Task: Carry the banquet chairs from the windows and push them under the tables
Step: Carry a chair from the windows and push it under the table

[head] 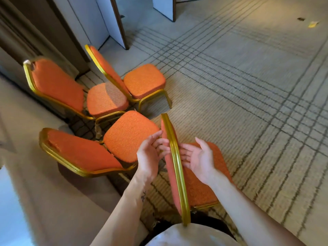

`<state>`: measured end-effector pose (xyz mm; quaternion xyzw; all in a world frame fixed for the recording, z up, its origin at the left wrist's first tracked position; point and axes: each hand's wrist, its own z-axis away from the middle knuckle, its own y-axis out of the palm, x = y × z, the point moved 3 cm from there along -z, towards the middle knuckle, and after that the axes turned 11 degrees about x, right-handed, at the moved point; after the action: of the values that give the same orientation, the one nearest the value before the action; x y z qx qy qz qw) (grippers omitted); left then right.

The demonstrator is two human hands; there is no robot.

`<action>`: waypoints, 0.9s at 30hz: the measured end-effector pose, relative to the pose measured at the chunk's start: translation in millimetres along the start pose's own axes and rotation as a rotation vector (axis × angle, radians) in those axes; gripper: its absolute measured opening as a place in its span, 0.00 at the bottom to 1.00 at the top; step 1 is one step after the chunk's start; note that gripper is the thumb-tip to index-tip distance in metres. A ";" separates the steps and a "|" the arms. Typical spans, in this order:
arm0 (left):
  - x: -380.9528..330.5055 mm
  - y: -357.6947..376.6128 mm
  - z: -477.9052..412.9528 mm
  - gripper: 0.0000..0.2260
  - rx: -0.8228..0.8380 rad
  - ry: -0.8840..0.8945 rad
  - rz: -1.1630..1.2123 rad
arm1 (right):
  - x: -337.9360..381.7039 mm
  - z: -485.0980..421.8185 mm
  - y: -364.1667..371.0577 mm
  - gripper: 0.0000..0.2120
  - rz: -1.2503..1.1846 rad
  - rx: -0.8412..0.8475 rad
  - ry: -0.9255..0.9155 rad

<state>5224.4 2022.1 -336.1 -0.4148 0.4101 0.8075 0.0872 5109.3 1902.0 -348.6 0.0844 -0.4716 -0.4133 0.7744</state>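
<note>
Chair (177,167) backrest between hands | left hand (150,153), right hand (197,157) open

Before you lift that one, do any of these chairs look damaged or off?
Yes. The far-left chair has a torn top-left backrest corner with pale stuffing showing. The near-left chair has a small tear in its backrest fabric. Two scraps of litter lie on the carpet, far right.

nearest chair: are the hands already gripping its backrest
No, both hands are open, the left hand and right hand flanking the nearest chair backrest's gold frame without closing on it.
</note>
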 end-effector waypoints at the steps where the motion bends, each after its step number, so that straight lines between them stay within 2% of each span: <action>1: 4.8 12.0 -6.3 0.24 0.022 0.003 -0.017 | 7.8 2.7 -9.4 0.33 -0.003 0.012 -0.005; 7: 31.4 82.1 -40.2 0.29 0.115 -0.011 -0.059 | 46.9 18.4 -69.9 0.35 -0.044 0.009 -0.091; 15: 57.3 152.6 -72.1 0.24 0.220 -0.090 -0.116 | 83.9 39.4 -129.0 0.37 -0.116 -0.092 -0.187; 19: 65.3 172.4 -92.2 0.27 0.293 -0.141 -0.179 | 92.8 47.9 -142.8 0.39 -0.149 -0.184 -0.218; 24: 72.0 179.8 -115.5 0.20 0.404 -0.201 -0.220 | 99.0 54.6 -144.6 0.41 -0.128 -0.348 -0.253; 25: 72.5 180.2 -116.1 0.20 0.409 -0.204 -0.202 | 102.2 59.3 -142.4 0.39 -0.068 -0.364 -0.239; 27: 73.0 184.6 -121.3 0.19 0.482 -0.272 -0.185 | 106.9 75.1 -131.0 0.32 0.115 -0.504 -0.259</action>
<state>5161.4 1798.7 -320.1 -0.3056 0.5353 0.7235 0.3109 4998.6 1760.2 -305.6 -0.1910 -0.4530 -0.4802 0.7264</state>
